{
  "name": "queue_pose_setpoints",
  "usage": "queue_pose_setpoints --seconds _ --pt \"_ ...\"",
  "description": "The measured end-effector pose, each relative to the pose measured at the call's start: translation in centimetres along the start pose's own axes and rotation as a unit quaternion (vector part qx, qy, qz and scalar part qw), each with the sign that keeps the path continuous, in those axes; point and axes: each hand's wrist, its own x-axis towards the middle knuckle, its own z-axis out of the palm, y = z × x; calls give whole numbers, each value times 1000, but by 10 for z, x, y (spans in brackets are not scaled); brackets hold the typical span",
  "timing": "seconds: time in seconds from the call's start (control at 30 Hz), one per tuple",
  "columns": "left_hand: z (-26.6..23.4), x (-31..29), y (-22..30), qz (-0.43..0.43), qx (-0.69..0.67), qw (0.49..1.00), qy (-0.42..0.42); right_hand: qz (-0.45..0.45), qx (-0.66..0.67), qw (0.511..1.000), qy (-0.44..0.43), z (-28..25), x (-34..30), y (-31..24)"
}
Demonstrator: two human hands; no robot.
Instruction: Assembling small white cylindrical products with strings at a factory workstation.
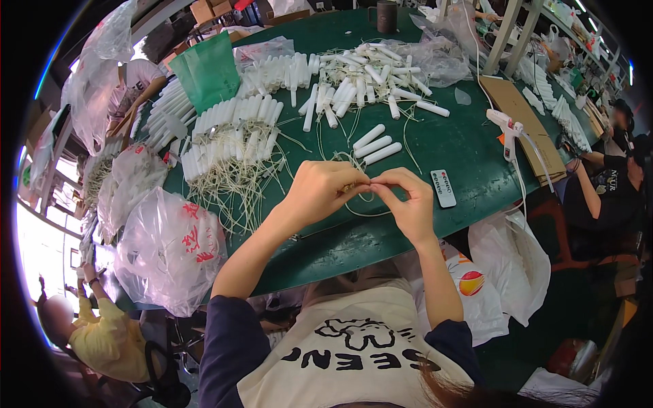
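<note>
My left hand (323, 192) and my right hand (409, 202) meet over the near part of the green table (340, 246). Both are closed, fingertips pinching thin cream wire (367, 215) between them. A loop of it hangs below my fingers. The exact spot they grip is too small to make out. Just beyond my hands lie three white tubes (373, 144) side by side, with wire running near them. To the right of my right hand a small white remote control (443, 188) with rows of dark buttons rests on the table.
Bundled white tubes with tangled wires (231, 139) lie left, and a loose heap of tubes (367, 71) farther back. A green bag (207, 70) stands behind the bundles. At right are a glue gun (507, 129) and cardboard (520, 122). Plastic bags (170, 251) crowd the left edge.
</note>
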Motion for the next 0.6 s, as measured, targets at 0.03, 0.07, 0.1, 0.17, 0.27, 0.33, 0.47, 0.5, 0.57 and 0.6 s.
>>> queue_pose_setpoints --seconds 0.03,0.07,0.1,0.17,0.27,0.33,0.47,0.5,0.57,0.6 --pt "0 0 0 4 12 1000 -6 -9 -9 1000 1 0 0 0" --pt "2 0 -1 4 11 1000 -7 -17 -19 1000 3 0 0 2" --pt "3 0 -2 -12 3 1000 -4 -16 -19 1000 4 1 -1 4" --pt "2 0 -3 -29 -4 1000 0 -22 -37 998 37 2 -3 7" --pt "-1 0 -5 -131 -73 989 -3 10 -19 998 54 0 -6 11" --pt "-2 1 -6 -236 -184 954 5 26 -9 998 56 -2 -7 13" --pt "-2 -1 -13 -269 -243 932 6 48 8 997 54 -1 -9 16" --pt "-2 -2 -14 -274 -250 929 7 48 9 997 54 0 -9 16" --pt "-1 -3 -14 -279 -257 925 8 10 -12 998 63 4 -8 13" --pt "0 -2 -13 -286 -275 918 8 11 -13 998 63 6 -7 11"
